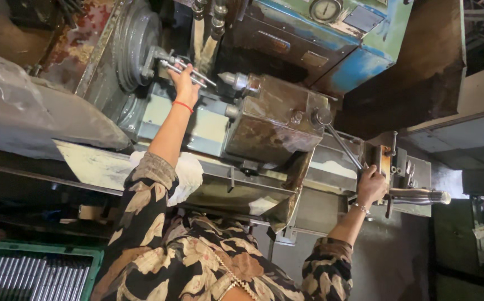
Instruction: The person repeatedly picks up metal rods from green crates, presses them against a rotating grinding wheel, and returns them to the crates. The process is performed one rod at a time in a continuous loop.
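a: where are the hands?
b: left hand (185,79) grips a thin steel rod (189,71) at the grey round chuck (136,42); right hand (370,184) closes on the long metal lever (342,144) at the machine's right end, steadying both.

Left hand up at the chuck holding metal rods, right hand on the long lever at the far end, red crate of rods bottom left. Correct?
Not quite: the crate is green, not red, as the head view shows. The rest holds: the left hand is at the chuck with thin metal rods, and the right hand grips the long lever.
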{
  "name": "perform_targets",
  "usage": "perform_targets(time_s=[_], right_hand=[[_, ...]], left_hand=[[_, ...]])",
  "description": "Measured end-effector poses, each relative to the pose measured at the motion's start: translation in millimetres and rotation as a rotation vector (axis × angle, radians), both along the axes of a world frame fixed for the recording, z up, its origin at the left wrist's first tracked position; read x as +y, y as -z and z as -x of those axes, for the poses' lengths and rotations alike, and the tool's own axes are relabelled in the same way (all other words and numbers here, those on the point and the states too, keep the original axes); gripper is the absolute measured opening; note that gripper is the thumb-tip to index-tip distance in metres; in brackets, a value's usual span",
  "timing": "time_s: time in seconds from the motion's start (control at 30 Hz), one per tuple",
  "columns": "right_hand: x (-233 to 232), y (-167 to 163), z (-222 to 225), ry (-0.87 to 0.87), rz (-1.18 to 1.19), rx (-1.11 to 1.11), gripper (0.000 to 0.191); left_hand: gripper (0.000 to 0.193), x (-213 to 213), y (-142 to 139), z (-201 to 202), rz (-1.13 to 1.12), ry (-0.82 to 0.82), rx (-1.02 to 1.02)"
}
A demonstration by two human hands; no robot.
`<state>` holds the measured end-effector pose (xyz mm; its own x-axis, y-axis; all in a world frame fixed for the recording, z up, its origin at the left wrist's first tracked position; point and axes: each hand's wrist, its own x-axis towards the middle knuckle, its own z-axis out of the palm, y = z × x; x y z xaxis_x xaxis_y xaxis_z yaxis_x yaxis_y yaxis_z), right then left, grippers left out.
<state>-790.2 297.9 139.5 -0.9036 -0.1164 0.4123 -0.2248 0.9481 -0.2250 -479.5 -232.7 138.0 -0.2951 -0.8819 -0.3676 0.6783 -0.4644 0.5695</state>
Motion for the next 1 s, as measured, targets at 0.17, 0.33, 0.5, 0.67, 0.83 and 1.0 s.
perform_targets(time_s=[0.17,0.33,0.5,0.67,0.83,1.0], right_hand=[[0,-7,-4,-0.006,-0.014,-0.03,0.055],[7,-3,-30,-0.039,0.002,-0.107,0.06],[8,-5,-35,-0.042,-0.024,-0.073,0.058],[27,-8,-37,-0.104,0.325,-0.064,0.047],[50,14,-95,-0.019,0.865,-0.235,0.027],[36,27,-199,-0.307,0.951,-0.202,0.027]], left_hand=[[0.055,-2,-4,2,-0.042,-0.048,0.083],[0.062,0,-13,1,-0.043,-0.042,0.176],[0.065,2,-19,1,-0.042,-0.052,0.257],[0.053,-4,-17,10,-0.106,-0.147,-0.005],[0.042,3,-23,17,-0.051,-0.3,-0.236],[0.024,78,-56,-18,0.291,0.024,0.299]])
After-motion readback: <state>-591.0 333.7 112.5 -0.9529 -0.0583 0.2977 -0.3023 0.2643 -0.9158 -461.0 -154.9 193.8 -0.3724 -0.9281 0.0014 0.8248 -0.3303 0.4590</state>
